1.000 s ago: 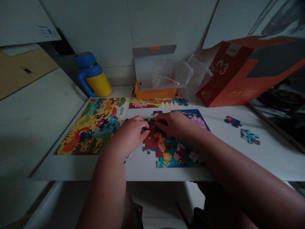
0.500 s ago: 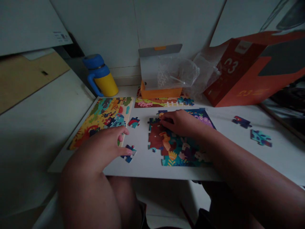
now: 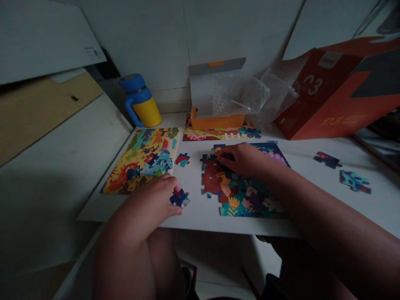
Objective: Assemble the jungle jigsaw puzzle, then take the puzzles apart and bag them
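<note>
Yellow animal picture [image 3: 125, 160]: is lying flat to the left of the dark animal jigsaw [image 3: 243, 191], with teal and navy pieces [image 3: 161, 160] sitting loose on it, apparently unplaced.
Blue-and-yellow jug [image 3: 146, 112]: is standing behind and left of the jigsaw.
Left hand [image 3: 161, 198]: is hovering low to the left of the jigsaw, thumb and fingers parted around a navy piece [image 3: 179, 198]; whether they are touching it, I cannot tell.
Navy piece: is lying between those fingertips, apart from the jigsaw.
Teal-and-red piece [image 3: 183, 159]: is lying loose, left of the jigsaw's far part.
Orange open box [image 3: 218, 122]: is standing behind the jigsaw.
Jigsaw progress: much is looking joined, the near edge running straight; the left side is showing bare tabs and a stepped corner, so pieces are seemingly lacking there. A forearm is hiding some of the right side.
Right hand [image 3: 237, 157]: is resting over the jigsaw's far left part, fingers bent towards the thumb; whether anything is being held, I cannot tell.
Red-and-navy piece [image 3: 327, 159], teal spotted piece [image 3: 355, 181]: are lying right of the jigsaw, unjoined.
</note>
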A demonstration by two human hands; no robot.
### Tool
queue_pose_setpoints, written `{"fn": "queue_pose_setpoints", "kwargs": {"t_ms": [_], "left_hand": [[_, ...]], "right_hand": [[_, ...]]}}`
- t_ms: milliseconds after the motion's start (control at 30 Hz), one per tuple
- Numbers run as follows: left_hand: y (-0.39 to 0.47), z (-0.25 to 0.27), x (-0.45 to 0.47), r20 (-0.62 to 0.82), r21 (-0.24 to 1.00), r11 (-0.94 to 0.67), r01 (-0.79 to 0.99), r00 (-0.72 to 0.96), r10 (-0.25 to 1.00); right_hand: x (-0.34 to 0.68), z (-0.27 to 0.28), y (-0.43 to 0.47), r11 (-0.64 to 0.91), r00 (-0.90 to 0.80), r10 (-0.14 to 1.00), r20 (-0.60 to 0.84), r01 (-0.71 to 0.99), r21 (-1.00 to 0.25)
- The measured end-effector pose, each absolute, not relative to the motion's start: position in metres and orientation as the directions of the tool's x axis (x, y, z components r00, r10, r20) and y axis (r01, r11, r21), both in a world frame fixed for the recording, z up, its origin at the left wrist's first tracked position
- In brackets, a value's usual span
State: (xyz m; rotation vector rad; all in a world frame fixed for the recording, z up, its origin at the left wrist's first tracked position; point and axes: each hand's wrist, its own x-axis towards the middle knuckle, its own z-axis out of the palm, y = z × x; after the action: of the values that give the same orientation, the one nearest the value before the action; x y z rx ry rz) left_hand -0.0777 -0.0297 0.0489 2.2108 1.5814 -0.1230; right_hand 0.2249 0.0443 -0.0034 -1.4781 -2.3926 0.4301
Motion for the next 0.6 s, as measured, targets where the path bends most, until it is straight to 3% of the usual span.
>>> {"fn": "queue_pose_setpoints", "kwargs": {"t_ms": [267, 600], "left_hand": [[-0.032, 0.047, -0.062, -0.323, 0.359, -0.376, 0.854, 0.492, 0.808], [-0.026, 0.038, -0.065, -0.27, 0.348, -0.348, 0.871, 0.448, 0.852]], "right_hand": [[0.225, -0.003, 0.043, 0.419, -0.418, 0.904, 0.093, 0.816, -0.398], [0.225, -0.002, 0.043, 0.426, -0.43, 0.899, 0.079, 0.82, -0.383]]}}
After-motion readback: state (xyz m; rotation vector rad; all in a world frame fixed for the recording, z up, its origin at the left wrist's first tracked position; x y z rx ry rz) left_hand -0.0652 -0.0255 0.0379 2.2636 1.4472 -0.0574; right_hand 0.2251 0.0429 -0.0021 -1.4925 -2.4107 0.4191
